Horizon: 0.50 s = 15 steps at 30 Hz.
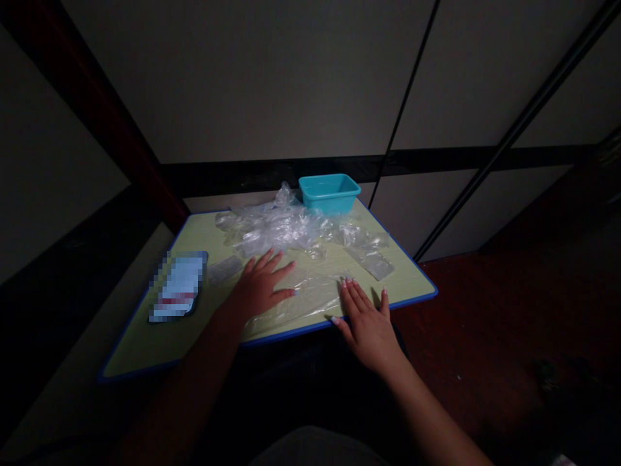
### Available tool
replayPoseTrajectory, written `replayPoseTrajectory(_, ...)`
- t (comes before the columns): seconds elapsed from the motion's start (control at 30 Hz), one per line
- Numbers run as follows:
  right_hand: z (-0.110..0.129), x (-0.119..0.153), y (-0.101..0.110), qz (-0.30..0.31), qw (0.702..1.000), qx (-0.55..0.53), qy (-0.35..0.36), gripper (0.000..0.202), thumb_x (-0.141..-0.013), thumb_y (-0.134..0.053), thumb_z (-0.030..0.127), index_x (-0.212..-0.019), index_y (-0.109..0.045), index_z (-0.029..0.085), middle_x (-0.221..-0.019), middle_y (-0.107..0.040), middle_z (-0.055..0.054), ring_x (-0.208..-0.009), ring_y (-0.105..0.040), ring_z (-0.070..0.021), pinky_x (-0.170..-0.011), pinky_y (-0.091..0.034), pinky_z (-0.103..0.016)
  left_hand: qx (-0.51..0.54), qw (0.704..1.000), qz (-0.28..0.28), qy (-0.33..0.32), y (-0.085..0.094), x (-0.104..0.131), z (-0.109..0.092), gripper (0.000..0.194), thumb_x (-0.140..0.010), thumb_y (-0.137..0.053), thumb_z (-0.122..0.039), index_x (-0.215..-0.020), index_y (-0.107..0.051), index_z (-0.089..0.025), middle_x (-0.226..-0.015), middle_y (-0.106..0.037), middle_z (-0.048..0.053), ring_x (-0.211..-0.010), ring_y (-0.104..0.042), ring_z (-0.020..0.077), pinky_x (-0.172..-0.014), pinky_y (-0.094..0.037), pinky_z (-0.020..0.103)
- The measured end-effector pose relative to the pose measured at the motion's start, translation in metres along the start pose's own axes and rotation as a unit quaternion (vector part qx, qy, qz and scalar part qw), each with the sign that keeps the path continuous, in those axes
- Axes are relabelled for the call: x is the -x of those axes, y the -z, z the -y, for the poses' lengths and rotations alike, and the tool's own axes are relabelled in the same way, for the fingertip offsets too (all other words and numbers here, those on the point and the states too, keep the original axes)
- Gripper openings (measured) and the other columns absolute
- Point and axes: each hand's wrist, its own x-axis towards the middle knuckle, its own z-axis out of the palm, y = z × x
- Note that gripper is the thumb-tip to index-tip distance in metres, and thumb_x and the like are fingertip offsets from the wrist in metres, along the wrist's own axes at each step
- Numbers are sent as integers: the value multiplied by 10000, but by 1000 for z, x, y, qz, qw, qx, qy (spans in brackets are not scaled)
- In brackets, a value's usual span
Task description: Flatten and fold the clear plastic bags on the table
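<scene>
A clear plastic bag (310, 296) lies spread out along the near edge of the small table (145, 349). My left hand (262, 288) rests palm down with its fingers spread, over the bag's left end. At the bag's right end lies my right hand (366, 320), flat, its fingertips touching the plastic and its thumb by the table edge. Neither hand grips anything. Just beyond my left hand is a heap of crumpled clear plastic bags (276, 226). A flat folded plastic piece (226, 268) sits left of that hand, and another folded plastic bag (377, 264) lies beyond my right hand.
At the back of the table stands a turquoise plastic basin (330, 194), partly behind loose plastic. A phone (179, 285) with a lit, blurred screen lies on the left side. Cabinet panels (272, 84) rise behind the table, and a dark reddish floor (466, 336) is at right.
</scene>
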Motion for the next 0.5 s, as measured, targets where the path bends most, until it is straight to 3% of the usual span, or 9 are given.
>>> replayPoseTrajectory(0.13,-1,4,-1,-13,1000,-1,18,631,-969,-349,424,-1513,-103,221,-1540,-247,-96,-1423,-223,-251,-1096,30,-655,20,999,-32,-36,11,11,-19,569,-917,-478,-500,-1404,-429,-210,-1511,-345,136,-1412,-269,279,-1109,-207,548)
replayPoseTrajectory(0.27,-2,8,-2,-21,999,-4,50,641,-964,-373,413,-1514,-100,229,-1541,-245,-88,-1426,-216,-239,-1101,73,-631,60,993,-11,-98,13,29,-57,627,-912,-458,-539,-1437,-370,-209,-1530,-315,102,-1407,-289,242,-1123,-239,465)
replayPoseTrajectory(0.37,-1,9,0,-16,997,-7,70,622,-959,-390,382,-1509,-147,223,-1534,-267,-92,-1421,-229,-242,-1102,76,-627,69,989,24,-130,5,36,-79,796,-847,-475,-657,-1463,-318,-179,-1530,-303,118,-1415,-265,267,-1147,-171,482)
replayPoseTrajectory(0.5,6,10,5,1,994,-31,108,570,-950,-336,230,-1501,-192,217,-1536,-269,-75,-1422,-227,-201,-1113,94,-593,73,986,59,-137,-10,35,-85,1108,-660,-551,-802,-1483,-242,-128,-1538,-255,167,-1427,-224,299,-1160,-65,507)
